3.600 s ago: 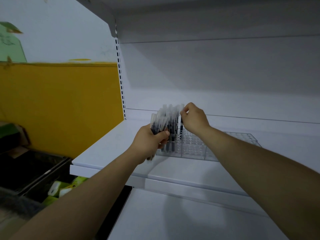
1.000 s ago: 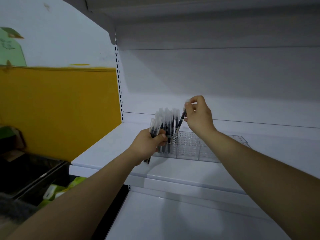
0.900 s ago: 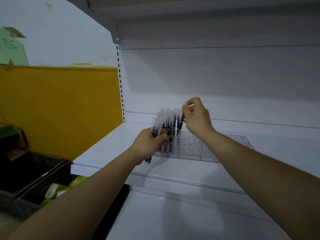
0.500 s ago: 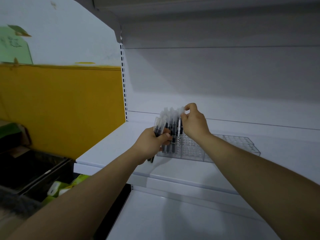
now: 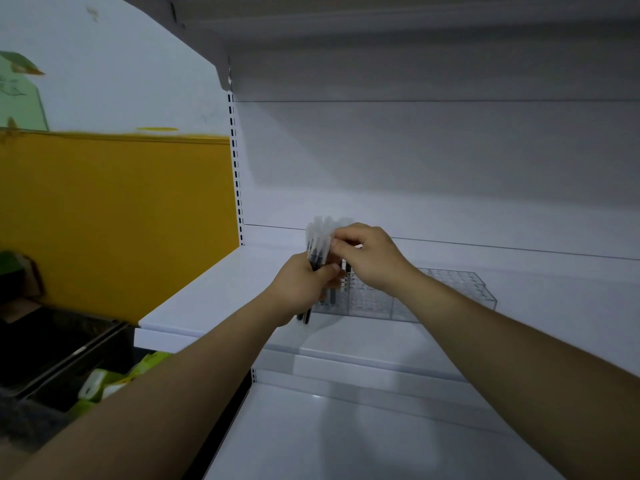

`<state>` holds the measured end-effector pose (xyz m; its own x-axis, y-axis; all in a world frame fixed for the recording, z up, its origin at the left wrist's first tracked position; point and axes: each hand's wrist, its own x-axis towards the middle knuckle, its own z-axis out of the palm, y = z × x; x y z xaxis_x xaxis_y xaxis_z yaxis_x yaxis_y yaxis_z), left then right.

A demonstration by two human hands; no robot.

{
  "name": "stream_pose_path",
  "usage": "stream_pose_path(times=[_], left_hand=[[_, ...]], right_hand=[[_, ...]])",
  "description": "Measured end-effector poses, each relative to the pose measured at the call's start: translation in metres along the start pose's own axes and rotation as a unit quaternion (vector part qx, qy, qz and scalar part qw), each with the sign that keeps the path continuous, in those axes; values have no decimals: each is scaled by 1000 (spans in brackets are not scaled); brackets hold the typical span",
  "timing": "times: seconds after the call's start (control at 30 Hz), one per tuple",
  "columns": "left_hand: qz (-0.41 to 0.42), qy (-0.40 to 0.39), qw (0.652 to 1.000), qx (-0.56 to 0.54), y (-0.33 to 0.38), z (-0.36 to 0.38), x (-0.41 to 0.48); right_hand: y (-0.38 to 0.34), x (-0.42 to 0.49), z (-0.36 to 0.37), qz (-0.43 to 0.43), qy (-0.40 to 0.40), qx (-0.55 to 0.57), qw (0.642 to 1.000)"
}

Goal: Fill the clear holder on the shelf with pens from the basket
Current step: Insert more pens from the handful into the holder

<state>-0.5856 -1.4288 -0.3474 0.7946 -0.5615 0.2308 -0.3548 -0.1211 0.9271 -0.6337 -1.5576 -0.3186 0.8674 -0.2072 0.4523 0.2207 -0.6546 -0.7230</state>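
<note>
Pens (image 5: 318, 249) sit bunched in your left hand (image 5: 300, 289); your right hand (image 5: 369, 258) pinches what seems one cap, above the clear holder (image 5: 450, 289) on the shelf (image 5: 214, 292).

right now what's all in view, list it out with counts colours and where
clear holder: one, transparent grid tray, on the white shelf, mostly open slots to the right
pens in holder: a few, dark with clear caps, standing at its left end; count unclear
pen bundle: several, dark with clear caps, gripped upright in front of the holder's left end
shelf: one, white, holder on it; another white board below
wall panel: one, yellow, left
packets: some, green and white, lower left in a dark bin
left hand: fist around the bundle
right hand: fingers pinching at the bundle's caps
</note>
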Motion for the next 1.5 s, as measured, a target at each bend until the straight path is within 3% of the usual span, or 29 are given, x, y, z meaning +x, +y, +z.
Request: stream_pose_path(times=[0.13, 0.37, 0.47, 0.9, 1.2, 1.37, 1.43, 1.5], left_hand=[[7, 0, 1000, 14, 1, 3, 0], [-32, 1, 999, -2, -13, -8, -2], [-44, 8, 999, -10, -16, -14, -3], [-36, 3, 999, -23, -14, -19, 0], [-34, 9, 999, -21, -15, -21, 0], [-32, 4, 999, -15, -13, -19, -1], [-29, -1, 1000, -12, -10, -15, 0], [-26, -10, 1000, -5, -7, -11, 1]], right_hand=[[-1, -2, -2, 10, 7, 36, 999], [-3, 14, -12, 40, 182, 183, 965], [4, 22, -17, 37, 219, 169, 960], [28, 19, 14, 9, 122, -75, 990], [37, 25, 20, 65, 95, -138, 984], [29, 16, 14, 15, 158, -103, 982], [18, 12, 9, -16, 127, -60, 990], [7, 6, 6, -23, 43, -17, 999]])
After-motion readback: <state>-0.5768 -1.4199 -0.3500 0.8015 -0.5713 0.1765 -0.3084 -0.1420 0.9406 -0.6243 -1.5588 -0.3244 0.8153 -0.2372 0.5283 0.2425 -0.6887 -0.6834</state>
